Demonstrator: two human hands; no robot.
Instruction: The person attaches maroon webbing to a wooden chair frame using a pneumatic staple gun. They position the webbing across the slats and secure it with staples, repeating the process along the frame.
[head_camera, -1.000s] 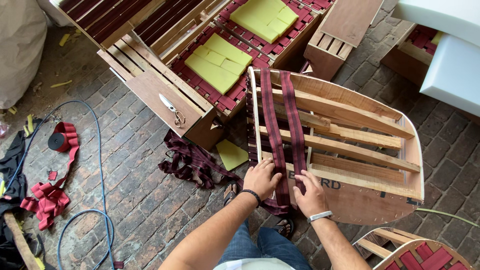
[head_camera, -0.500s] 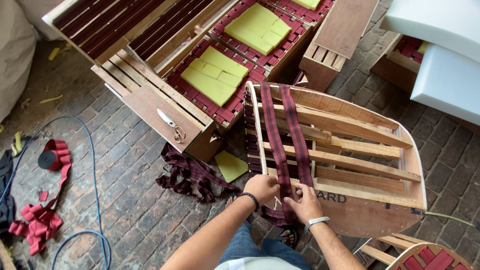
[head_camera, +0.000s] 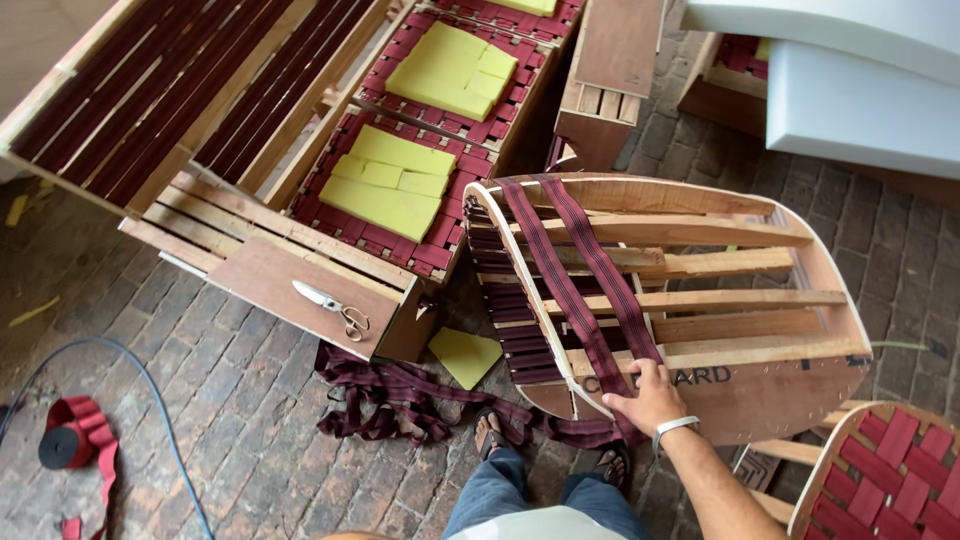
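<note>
A curved wooden chair frame (head_camera: 740, 300) lies on its side in front of me. Two maroon webbing straps (head_camera: 585, 275) run diagonally across its slats. My right hand (head_camera: 650, 395), with a light wristband, lies palm down on the straps' lower ends and holds them against the frame's bottom board. The left hand is out of view. The webbing trails off the frame into a loose heap (head_camera: 400, 400) on the brick floor beside my sandalled feet (head_camera: 490, 435).
A sofa frame (head_camera: 300, 280) with maroon webbing and yellow-green foam pads (head_camera: 385, 185) lies to the left, with scissors (head_camera: 335, 305) on its board. A foam scrap (head_camera: 465, 355), a red webbing roll (head_camera: 65, 445), a blue cable (head_camera: 165, 420), white cushions (head_camera: 860, 100) and a webbed chair (head_camera: 890, 470) surround me.
My left hand has left the straps and gone out of view. The right hand stays on the strap ends. The camera has moved closer and shifted right.
</note>
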